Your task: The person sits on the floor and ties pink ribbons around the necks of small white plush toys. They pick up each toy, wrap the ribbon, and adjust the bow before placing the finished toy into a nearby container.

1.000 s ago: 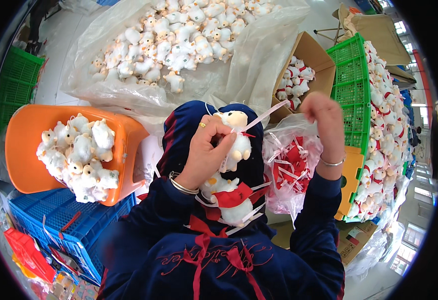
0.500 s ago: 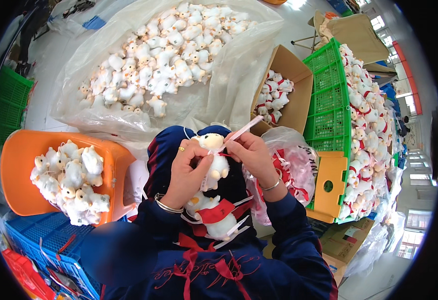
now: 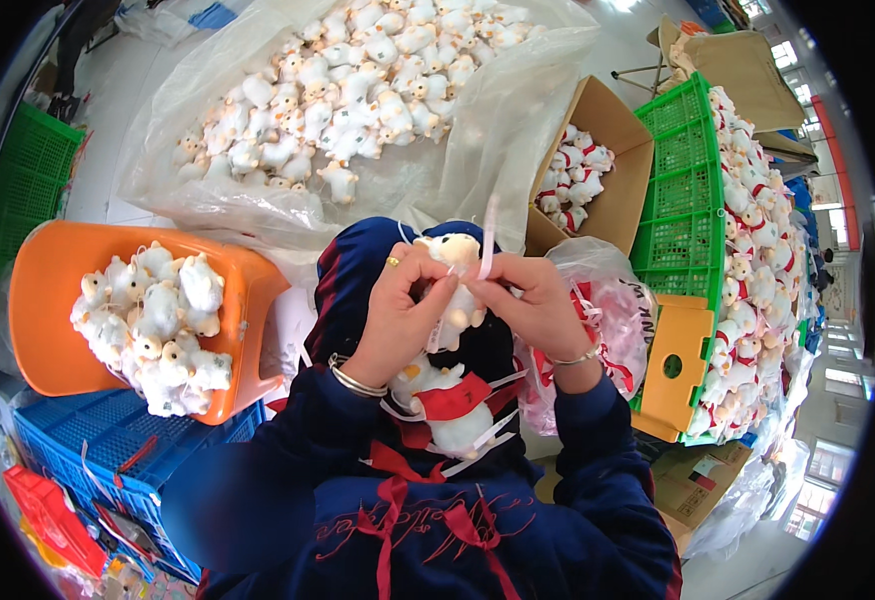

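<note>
Head view, me looking on: person seated, white plush toy (image 3: 465, 312) held upright above the lap, between both hands. Left hand (image 3: 398, 312): thumb and fingers pinching the toy at its neck; can't tell if any ribbon is caught in there too. Right hand (image 3: 536, 308): thumb and forefinger pinching a white ribbon (image 3: 491, 222) at the neck, tips close to the left ones, long end sticking up past the toy's head. Second plush toy (image 3: 463, 436) lies on the lap just below, red cloth (image 3: 455, 398) across it. By the right wrist, clear bag (image 3: 613, 262) of red pieces. Person's left: orange chair (image 3: 53, 315) with a heap of white toys on its seat, blue crate (image 3: 108, 440) near it. Ahead: plastic sheet (image 3: 503, 140) under a big pile of toys. Right: cardboard box (image 3: 615, 172) holding toys with red at the neck, green crate (image 3: 680, 150) beside it, more toys heaped beyond.
</note>
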The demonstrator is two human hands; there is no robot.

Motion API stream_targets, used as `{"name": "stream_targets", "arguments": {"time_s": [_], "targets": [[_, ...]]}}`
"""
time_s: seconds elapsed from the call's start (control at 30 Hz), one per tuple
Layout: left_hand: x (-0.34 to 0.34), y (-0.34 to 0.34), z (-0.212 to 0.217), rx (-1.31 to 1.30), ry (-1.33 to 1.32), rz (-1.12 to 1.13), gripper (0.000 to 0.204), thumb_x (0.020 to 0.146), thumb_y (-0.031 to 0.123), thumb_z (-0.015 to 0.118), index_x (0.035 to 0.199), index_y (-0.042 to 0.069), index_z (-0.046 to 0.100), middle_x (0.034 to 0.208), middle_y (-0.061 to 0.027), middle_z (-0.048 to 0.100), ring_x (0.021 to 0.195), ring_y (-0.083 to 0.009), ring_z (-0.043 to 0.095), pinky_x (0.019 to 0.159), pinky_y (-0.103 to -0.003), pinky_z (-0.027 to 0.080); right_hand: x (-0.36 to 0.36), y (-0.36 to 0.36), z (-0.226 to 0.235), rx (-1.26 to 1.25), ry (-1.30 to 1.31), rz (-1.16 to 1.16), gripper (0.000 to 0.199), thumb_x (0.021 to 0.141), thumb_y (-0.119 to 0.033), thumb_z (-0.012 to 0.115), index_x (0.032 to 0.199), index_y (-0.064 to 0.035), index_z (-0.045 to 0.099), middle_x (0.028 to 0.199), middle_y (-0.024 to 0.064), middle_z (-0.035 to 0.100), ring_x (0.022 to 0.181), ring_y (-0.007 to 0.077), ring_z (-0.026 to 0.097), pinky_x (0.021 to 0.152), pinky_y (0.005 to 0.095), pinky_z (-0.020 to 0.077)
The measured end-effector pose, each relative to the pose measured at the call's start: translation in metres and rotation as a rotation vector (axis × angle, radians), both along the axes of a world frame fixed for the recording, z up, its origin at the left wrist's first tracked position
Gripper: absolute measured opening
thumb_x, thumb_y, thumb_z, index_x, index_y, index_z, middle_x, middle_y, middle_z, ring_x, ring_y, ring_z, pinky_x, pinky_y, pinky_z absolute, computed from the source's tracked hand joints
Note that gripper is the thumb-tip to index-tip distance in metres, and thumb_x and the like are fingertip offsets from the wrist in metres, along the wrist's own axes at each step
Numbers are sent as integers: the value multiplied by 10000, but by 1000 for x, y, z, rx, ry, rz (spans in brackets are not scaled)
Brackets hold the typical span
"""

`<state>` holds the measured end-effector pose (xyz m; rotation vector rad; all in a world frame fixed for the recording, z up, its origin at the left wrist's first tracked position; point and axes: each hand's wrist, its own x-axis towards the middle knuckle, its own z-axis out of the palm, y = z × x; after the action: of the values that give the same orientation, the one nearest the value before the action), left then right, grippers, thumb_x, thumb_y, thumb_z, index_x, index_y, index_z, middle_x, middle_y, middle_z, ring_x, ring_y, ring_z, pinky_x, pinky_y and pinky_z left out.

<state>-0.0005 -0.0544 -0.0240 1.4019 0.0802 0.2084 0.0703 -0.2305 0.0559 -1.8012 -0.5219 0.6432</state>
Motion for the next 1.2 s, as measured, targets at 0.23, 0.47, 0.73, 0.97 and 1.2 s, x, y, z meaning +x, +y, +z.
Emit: {"name": "stream_targets", "arguments": {"time_s": [0.23,0.47,0.73,0.97,1.2], "targets": [[-3,-2,5,-85,63,6,58,927,43,746,959,30,700,969,-6,528,800,-69,511,697,-224,418,-1,-22,1,149,327,-56,212,1017,-90,588,1008,33,759,921,52,739,817,121,654,738,257,522],[0,1,8,-51,95,-6,55,914,41,758,954,22,725,982,6,537,804,-62,526,705,-214,431,0,-16,-5,162,452,-189,194,937,-26,718,1120,28,682,899,40,729,798,90,658,749,239,525],[0,3,12,-50,112,-38,42,939,20,732,967,13,701,1001,-2,531,871,-76,541,761,-222,434,21,-44,-13,-10,309,76,204,940,60,580,1118,-11,652,1081,39,669,972,115,631,853,246,490],[-1,1,8,-64,95,-30,41,939,15,731,962,18,697,999,0,529,862,-72,531,752,-222,426,30,-42,-12,597,10,-422,146,1000,-44,505,940,-11,634,1009,90,653,763,100,509,725,253,433],[2,-2,6,-74,83,-6,62,913,45,762,951,20,720,975,1,526,804,-68,508,706,-215,420,24,-6,-24,-118,234,-284,280,1054,-255,609,990,-3,713,731,-47,600,614,36,472,557,215,353]]}}
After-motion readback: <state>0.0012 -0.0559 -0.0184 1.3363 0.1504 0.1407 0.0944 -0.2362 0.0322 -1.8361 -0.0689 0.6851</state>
